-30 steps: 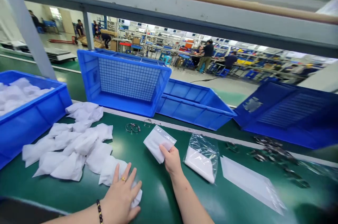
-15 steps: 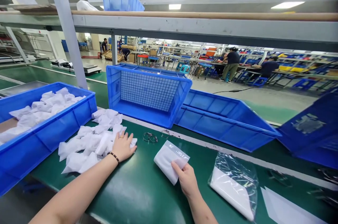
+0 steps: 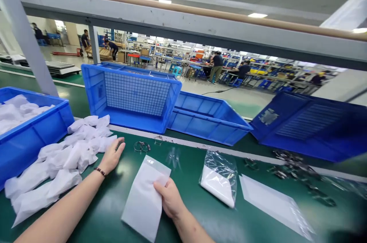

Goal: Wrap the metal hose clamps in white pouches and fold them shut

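Note:
My right hand (image 3: 172, 199) pinches a flat white bag (image 3: 143, 201) near its upper right edge, thumb on top. The bag hangs long and unfolded over the green table. At the right edge of a heap of white wrapped packets (image 3: 69, 155), my left hand (image 3: 112, 156) has its fingers stretched out and nothing in them. I cannot tell whether it touches the nearest packet. Beyond the bag lie metal ring clamps (image 3: 142, 146) and another small clamp (image 3: 158, 140). To the right are a clear plastic bag with white sheets (image 3: 218, 182) and flat white bags (image 3: 272, 204).
A blue crate (image 3: 37, 124) of white packets stands at left. Along the table's back are a tipped blue crate (image 3: 129, 120), a low blue crate (image 3: 209, 124) and a tilted one (image 3: 309, 128). Dark metal clamps (image 3: 295, 164) are heaped at right. A shelf beam (image 3: 183, 25) crosses above.
The white bag has gone from folded to hanging long in my right hand. My left hand has shifted off the packets to their edge. The view has turned right.

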{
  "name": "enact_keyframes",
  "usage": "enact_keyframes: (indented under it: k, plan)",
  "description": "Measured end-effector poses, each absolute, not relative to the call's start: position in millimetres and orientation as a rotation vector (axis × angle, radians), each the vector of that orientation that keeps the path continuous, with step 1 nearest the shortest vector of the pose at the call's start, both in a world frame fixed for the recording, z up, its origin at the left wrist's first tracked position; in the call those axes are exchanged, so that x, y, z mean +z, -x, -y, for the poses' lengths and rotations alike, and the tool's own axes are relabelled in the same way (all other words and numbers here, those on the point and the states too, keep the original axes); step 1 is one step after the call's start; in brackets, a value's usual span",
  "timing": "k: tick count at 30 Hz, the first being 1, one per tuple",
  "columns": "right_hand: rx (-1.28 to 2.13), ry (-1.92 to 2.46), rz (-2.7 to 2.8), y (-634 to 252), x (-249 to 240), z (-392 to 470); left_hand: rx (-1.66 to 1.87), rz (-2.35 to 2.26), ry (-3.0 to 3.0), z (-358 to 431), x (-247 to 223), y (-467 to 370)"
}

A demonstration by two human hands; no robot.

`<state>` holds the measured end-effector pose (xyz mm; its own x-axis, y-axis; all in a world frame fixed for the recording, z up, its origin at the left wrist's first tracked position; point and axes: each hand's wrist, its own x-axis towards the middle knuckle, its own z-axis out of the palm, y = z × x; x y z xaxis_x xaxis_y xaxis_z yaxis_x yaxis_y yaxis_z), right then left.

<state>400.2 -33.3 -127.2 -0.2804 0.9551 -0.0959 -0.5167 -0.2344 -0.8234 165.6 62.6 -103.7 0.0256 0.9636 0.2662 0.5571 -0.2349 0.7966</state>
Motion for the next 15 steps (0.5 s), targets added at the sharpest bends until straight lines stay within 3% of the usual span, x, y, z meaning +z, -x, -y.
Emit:
enact_keyframes:
  k: [6,12,15]
  plan:
    - [1.645,0.899,0.857,-407.6,-139.7,13.8,0.495,-0.856,-1.255,-14.6,-106.5,-211.4]
    - [1.522,1.198,0.975,-422.0,-139.8,-0.4,0.093,-1.063,-1.569,-25.6,-93.8,-200.4]
    - [1.464,1.315,1.164,-419.6,-145.4,-1.7,0.113,-1.368,-1.994,-22.7,-78.3,-204.8]
